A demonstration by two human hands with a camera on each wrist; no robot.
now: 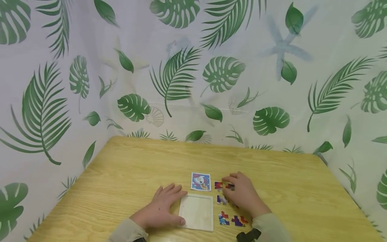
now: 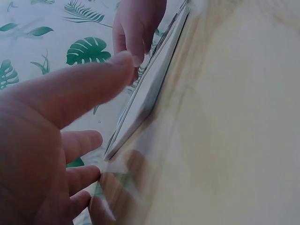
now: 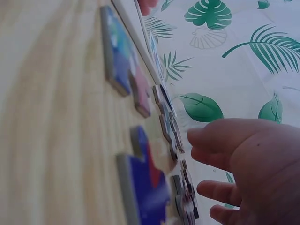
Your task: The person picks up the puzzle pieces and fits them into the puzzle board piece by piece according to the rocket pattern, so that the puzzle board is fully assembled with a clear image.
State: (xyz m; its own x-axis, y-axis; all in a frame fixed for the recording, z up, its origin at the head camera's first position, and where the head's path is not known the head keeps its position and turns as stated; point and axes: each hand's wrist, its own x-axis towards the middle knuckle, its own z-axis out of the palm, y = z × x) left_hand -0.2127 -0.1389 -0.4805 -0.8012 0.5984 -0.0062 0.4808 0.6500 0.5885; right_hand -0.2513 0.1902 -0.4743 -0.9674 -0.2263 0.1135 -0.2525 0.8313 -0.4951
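A shallow square wooden puzzle tray (image 1: pixel 197 212) lies before me with its bare base showing. My left hand (image 1: pixel 161 209) rests at its left side, fingers spread, the index fingertip by the upper left corner and the thumb over the lower left edge. Over the jigsaw pieces to the right of the tray is my right hand (image 1: pixel 243 193), fingers slightly bent. It partly covers a red piece (image 1: pixel 218 185) and a grey-blue piece (image 1: pixel 221 200). Nothing shows in its grasp in the right wrist view, where a blue-and-red piece (image 3: pixel 145 187) lies near the camera.
A square picture card (image 1: pixel 201 182) with a blue border lies behind the tray. Closer to me are a blue-and-red piece (image 1: pixel 223 219) and a purple-and-orange piece (image 1: pixel 240 220). The wood-grain table (image 1: pixel 145 164) meets a leaf-patterned curtain (image 1: pixel 187 111) at its back edge.
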